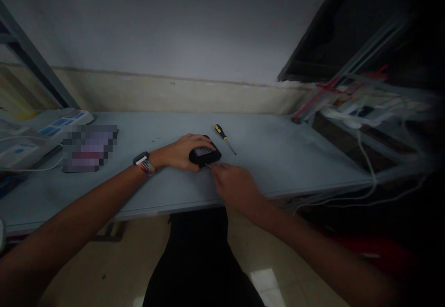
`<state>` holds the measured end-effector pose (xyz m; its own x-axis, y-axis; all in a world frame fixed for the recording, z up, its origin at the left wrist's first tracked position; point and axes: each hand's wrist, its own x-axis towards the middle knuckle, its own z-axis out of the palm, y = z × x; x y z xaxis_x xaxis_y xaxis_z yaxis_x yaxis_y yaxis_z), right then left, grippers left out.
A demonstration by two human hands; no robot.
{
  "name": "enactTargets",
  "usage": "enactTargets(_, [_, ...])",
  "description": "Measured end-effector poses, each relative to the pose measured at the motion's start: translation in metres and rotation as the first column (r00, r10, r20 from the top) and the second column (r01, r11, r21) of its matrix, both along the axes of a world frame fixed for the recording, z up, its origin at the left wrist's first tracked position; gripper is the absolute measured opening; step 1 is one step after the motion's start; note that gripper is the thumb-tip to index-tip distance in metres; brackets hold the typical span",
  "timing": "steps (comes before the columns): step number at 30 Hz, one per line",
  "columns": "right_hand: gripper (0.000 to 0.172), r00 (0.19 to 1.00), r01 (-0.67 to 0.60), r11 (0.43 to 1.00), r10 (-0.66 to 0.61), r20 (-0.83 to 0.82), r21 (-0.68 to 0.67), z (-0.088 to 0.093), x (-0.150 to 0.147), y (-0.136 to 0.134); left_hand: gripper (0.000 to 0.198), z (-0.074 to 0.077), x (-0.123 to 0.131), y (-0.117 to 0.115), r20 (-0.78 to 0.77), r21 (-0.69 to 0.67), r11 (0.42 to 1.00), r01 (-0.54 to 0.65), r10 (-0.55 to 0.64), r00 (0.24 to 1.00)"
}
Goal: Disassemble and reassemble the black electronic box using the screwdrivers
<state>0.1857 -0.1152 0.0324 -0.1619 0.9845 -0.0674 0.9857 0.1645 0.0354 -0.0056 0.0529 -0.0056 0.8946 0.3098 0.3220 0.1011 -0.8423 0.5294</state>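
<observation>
A small black box-shaped device (212, 156) with a pale label on its upper face lies on the grey-blue table (278, 158). Over its left side my left hand (186, 151) is closed, thumb on the near edge and fingers across the top. My right hand (232, 182) is closed in a pinch around a thin metal rod (207, 165), whose tip meets the device's near edge. The rest of that rod is hidden in my fingers, so its kind cannot be told. Just beyond the device lies a screwdriver (224, 137) with a black and yellow handle.
On the left stand white power strips (71, 120) with cables, beside a blurred-out flat phone-like object (91, 148). A metal frame (347, 73) with tangled white cables (363, 151) rises at the right. The wall (181, 93) borders the table's back.
</observation>
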Motion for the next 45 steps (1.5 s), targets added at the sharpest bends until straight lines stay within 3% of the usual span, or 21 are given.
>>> enactTargets(6, [0.036, 0.957, 0.110, 0.993, -0.115, -0.265, -0.034, -0.001, 0.011, -0.001, 0.077, -0.002, 0.001, 0.001, 0.002, -0.012, 1.000, -0.005, 0.005, 1.000])
enactTargets(16, [0.038, 0.819, 0.153, 0.985, -0.172, -0.548, -0.082, -0.007, 0.017, 0.003, 0.076, -0.006, 0.002, 0.001, 0.002, -0.028, 0.999, -0.018, 0.018, 1.000])
enactTargets(19, [0.037, 0.840, 0.196, 0.979, -0.193, -0.507, -0.048, -0.008, 0.013, -0.002, 0.075, -0.005, 0.001, 0.001, -0.002, -0.022, 0.999, -0.024, 0.024, 1.000])
enactTargets(25, [0.036, 0.945, 0.283, 0.958, -0.268, -0.190, 0.054, -0.010, -0.003, -0.008, 0.074, -0.002, 0.001, 0.000, -0.001, -0.006, 1.000, 0.001, -0.001, 1.000])
enactTargets(35, [0.034, 0.978, 0.211, 0.955, -0.207, -0.041, 0.208, -0.020, 0.009, -0.007, 0.074, -0.001, 0.001, -0.001, -0.006, -0.016, 1.000, -0.012, 0.012, 1.000])
enactTargets(45, [0.036, 0.934, 0.237, 0.969, -0.207, -0.291, 0.072, -0.011, 0.038, -0.002, 0.075, 0.000, 0.000, -0.002, 0.035, -0.030, 0.999, 0.022, -0.021, 0.999])
